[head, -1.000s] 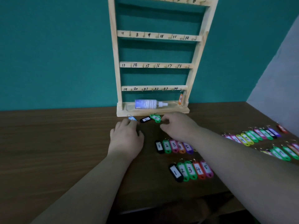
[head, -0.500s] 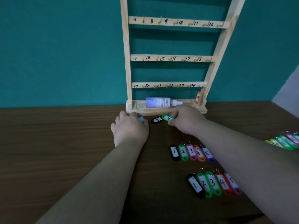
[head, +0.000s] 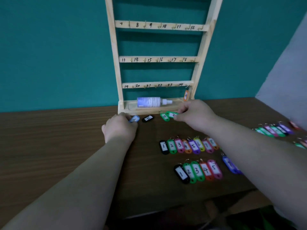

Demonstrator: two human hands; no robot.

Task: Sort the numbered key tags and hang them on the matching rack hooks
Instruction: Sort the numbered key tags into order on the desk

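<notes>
At the foot of the wooden rack (head: 114, 63), you are working on four loose key tags lying on the counter (head: 49, 146): one blue, one black, two green; your left hand (head: 119, 130) is pinching the blue tag (head: 134, 119), and your right hand (head: 196, 117) is pinching one green tag (head: 172, 114) by its end, likely to read and sort them; the black tag (head: 147, 118) is lying between your hands; one orange tag (head: 186, 95) is hanging on the bottom bar's last hook; one bottle (head: 150, 102) is lying in the rack's tray; nearer you, tags are sitting in number order, eight in the back row (head: 187, 146) and five in the front row (head: 197, 170), probably so each hook is easy to find.
</notes>
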